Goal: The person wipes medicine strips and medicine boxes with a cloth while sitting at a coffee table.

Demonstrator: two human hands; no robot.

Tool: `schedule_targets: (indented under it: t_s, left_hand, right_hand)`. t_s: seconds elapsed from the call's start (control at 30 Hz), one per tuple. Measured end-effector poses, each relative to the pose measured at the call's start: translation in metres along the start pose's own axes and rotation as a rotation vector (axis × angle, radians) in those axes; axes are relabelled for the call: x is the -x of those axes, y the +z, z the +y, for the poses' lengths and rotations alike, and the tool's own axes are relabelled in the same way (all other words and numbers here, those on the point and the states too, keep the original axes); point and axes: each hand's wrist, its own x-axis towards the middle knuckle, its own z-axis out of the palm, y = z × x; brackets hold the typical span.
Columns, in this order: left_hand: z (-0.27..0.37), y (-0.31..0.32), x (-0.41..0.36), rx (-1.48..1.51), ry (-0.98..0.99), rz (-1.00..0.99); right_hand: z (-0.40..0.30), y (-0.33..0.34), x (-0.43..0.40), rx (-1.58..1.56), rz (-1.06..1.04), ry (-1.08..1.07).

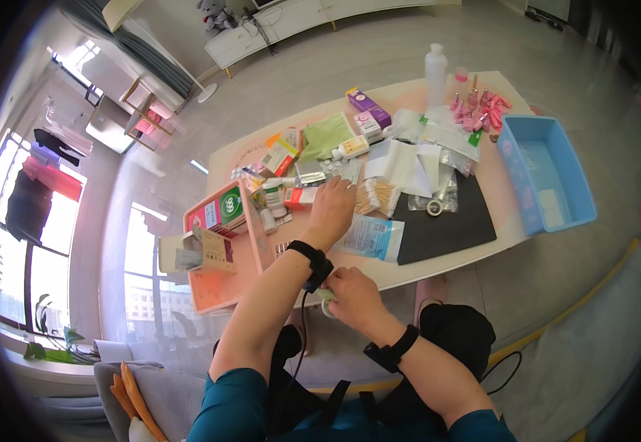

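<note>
My left hand [334, 207] reaches over the middle of the table, at the medicine packs just left of the bundled cotton swabs [374, 197]; its fingertips hide what they may touch. Near the table's front edge my right hand [353, 295] is closed on a small light-green item [327, 295], mostly covered by the fingers. A blue and white packet [373, 237] lies between the hands and a black sheet [447, 221]. Beyond my left hand are a white bottle with a yellow label [352, 147], a green cloth [328, 134] and a red and white box [300, 197].
At the left a pink plastic basket [259, 237] holds medicine boxes. A blue plastic bin [580, 182] stands on the right end. Pink nail polish bottles [472, 108], a clear plastic bottle [436, 72] and white paper [397, 166] occupy the far right. A cable hangs from my left wristband.
</note>
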Motion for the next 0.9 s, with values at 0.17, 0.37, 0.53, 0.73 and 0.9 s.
schedule_targets:
  t_s: [0.17,0.37,0.53,0.73,0.9]
  left_hand:
    - [0.003,0.033,-0.019,-0.189,-0.06,-0.087]
    - [0.006,0.034,-0.021,-0.06,-0.148,-0.294]
    - [0.001,0.033,-0.018,0.026,-0.134,-0.135]
    - [0.007,-0.004,-0.013,0.089,-0.106,0.046]
    - [0.021,-0.078,0.018,0.27,-0.238,0.282]
  right_hand:
    - [0.003,-0.008,0.002,-0.012,-0.012,0.026]
    - [0.006,-0.009,0.003,-0.01,-0.014,0.035]
    - [0.004,-0.007,0.002,0.009,-0.068,0.038]
    - [0.007,-0.005,0.0,0.075,-0.09,0.054]
    - [0.01,-0.011,0.0,0.083,-0.084,0.051]
